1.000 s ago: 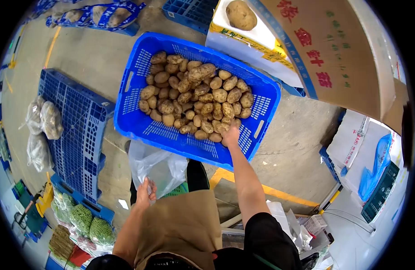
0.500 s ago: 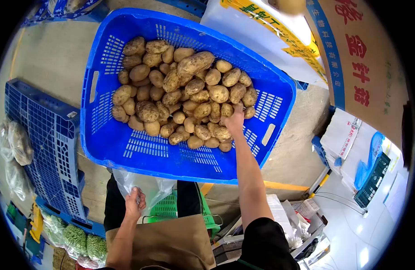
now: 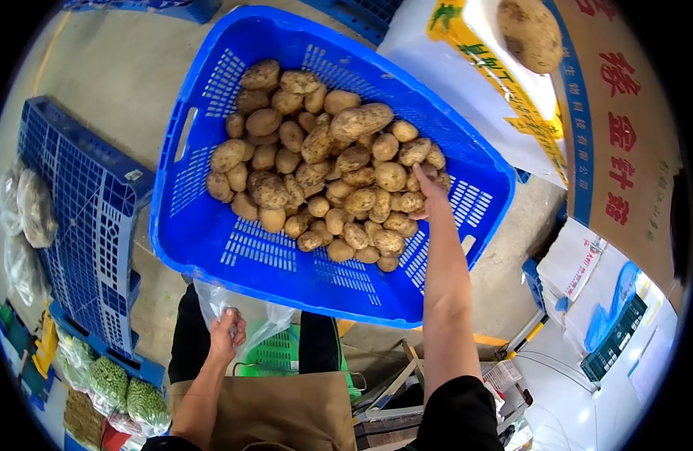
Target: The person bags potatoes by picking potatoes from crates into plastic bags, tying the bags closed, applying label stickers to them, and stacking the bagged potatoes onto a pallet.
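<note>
A large blue crate [image 3: 346,289] holds a heap of potatoes [image 3: 316,173] with soil on their skins. My right hand [image 3: 430,197] reaches in over the crate's near side and touches potatoes at the right end of the heap, thumb and fingers apart around one. Below the crate's near left edge, my left hand [image 3: 226,331] is closed on the rim of a clear plastic bag [image 3: 260,319]. The bag hangs loose under the crate edge, and its lower part is partly hidden by my hand.
A white foam box [image 3: 466,90] with a big potato [image 3: 530,34] and a brown carton [image 3: 624,113] stand at the upper right. Blue pallets [image 3: 83,218] lie left, with bagged goods. Green melons [image 3: 110,383] are lower left. A green basket [image 3: 275,353] stands below.
My right hand has shifted towards the right end of the heap, its fingers more visible. The camera view has moved closer to the crate. My left hand still holds the bag.
</note>
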The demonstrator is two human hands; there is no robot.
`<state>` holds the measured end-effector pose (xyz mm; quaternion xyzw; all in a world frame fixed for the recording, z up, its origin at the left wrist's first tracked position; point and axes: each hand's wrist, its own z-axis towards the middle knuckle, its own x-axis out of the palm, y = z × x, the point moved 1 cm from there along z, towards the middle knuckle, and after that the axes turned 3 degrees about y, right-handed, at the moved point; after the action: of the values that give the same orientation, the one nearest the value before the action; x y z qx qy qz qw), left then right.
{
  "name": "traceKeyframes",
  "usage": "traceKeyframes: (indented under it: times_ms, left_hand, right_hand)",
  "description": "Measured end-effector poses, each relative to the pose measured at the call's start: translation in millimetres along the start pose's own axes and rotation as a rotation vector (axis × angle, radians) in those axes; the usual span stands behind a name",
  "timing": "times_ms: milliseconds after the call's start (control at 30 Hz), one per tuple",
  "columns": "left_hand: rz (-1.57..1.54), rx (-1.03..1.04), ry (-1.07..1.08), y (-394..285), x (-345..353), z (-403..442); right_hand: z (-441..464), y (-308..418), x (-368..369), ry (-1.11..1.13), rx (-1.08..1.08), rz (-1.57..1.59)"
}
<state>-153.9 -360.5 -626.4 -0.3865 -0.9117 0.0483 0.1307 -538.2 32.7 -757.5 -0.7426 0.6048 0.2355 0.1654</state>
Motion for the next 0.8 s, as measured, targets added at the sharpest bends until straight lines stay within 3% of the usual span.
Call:
traceKeyframes:
  times_ms: [167, 267, 333, 400, 500, 633, 667, 800]
  left_hand:
    - [-0.022, 0.025, 0.027, -6, 0, -3]
    - [-0.053, 0.029, 0.018, -4, -8, -9]
    - [-0.101, 0.017, 0.012, -9, -13, -11]
    - [-0.099, 0.018, 0.042, -12, -15, -18]
    - [-0.146, 0.001, 0.072, -15, -16, -29]
    - [-0.314, -0.031, 0.160, -25, -16, -52]
    - [-0.342, -0.039, 0.195, -25, -20, -55]
    - [-0.407, -0.086, 0.273, -26, -24, -50]
  right_hand:
    - [3, -25, 11, 0.018, -0.140, 0.333]
    - [-43, -64, 8, 0.313, -0.559, 0.474]
    - [-110, -92, 21, 0.393, -0.799, 0.713]
    - [-157, -145, 27, 0.551, -0.911, 0.872]
    - [-252, -183, 69, 0.837, -0.785, 0.629]
    - [-299, -236, 151, 1.164, -0.884, 0.136]
    - [-288, -260, 177, 1.177, -0.913, -0.007]
    - [-261, -318, 247, 0.733, -0.925, -0.352]
